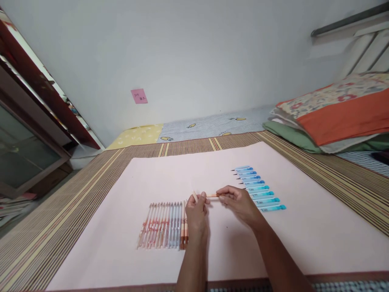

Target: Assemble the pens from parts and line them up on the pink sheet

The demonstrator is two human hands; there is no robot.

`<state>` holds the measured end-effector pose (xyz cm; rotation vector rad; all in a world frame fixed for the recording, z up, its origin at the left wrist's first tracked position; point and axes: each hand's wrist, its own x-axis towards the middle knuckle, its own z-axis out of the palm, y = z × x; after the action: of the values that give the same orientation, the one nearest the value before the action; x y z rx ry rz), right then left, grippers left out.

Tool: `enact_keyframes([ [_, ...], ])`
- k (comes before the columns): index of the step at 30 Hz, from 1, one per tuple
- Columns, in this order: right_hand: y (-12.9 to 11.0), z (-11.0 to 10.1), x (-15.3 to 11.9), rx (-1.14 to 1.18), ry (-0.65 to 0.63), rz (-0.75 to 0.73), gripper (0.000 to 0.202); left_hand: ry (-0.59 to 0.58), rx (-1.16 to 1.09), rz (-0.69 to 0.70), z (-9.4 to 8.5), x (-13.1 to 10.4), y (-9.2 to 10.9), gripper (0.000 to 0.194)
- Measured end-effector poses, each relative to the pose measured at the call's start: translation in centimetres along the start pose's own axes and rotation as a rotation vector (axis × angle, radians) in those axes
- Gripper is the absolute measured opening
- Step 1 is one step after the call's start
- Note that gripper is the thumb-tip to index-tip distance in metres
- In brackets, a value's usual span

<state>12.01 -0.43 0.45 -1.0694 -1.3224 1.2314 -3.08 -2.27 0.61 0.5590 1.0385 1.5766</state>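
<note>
An orange-and-brown pen (212, 195) lies level between my two hands above the pink sheet. My left hand (197, 207) is closed on its left part, and a pale cream stick-like piece (195, 196) shows between the same fingers. Thumb and fingers of my right hand (238, 202) pinch the pen's brown right end. Left of my left hand is a row of clear pens (161, 225), with brown-and-cream pens (182, 227) at its right end, partly hidden by my wrist. Beyond my right hand lies a column of blue and turquoise pens (257, 182).
The pink sheet (106, 227) covers much of a striped mat (60, 202). Folded bedding (343, 109) is piled at the right. A pink note (139, 96) is on the wall, and a glass-fronted cabinet (27, 146) stands at the left.
</note>
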Motion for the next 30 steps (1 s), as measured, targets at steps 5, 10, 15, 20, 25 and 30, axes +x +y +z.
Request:
enact_keyframes([
  [5, 0.1, 0.4, 0.2, 0.101, 0.026, 0.021, 0.035, 0.019, -0.003, 0.040, -0.2, 0.0, 0.1, 0.050],
  [10, 1.0, 0.7, 0.3, 0.068, 0.075, 0.023, 0.030, -0.033, 0.128, 0.142, -0.8, 0.2, -0.2, 0.040],
  [15, 1.1, 0.9, 0.3, 0.115, 0.078, 0.011, 0.032, -0.027, 0.178, 0.176, -0.8, 0.1, -0.3, 0.036],
  [20, 0.7, 1.3, 0.0, 0.187, -0.068, 0.074, 0.036, -0.078, 0.190, 0.233, 0.0, -1.1, 0.6, 0.031],
  [25, 0.5, 1.6, -0.3, 0.389, -0.144, 0.098, 0.034, -0.161, 0.271, 0.265, 0.8, -2.4, 1.5, 0.023],
  [30, 0.1, 2.4, -0.5, 0.436, -0.191, 0.130, 0.038, -0.171, 0.302, 0.299, 1.2, -3.0, 1.6, 0.017],
])
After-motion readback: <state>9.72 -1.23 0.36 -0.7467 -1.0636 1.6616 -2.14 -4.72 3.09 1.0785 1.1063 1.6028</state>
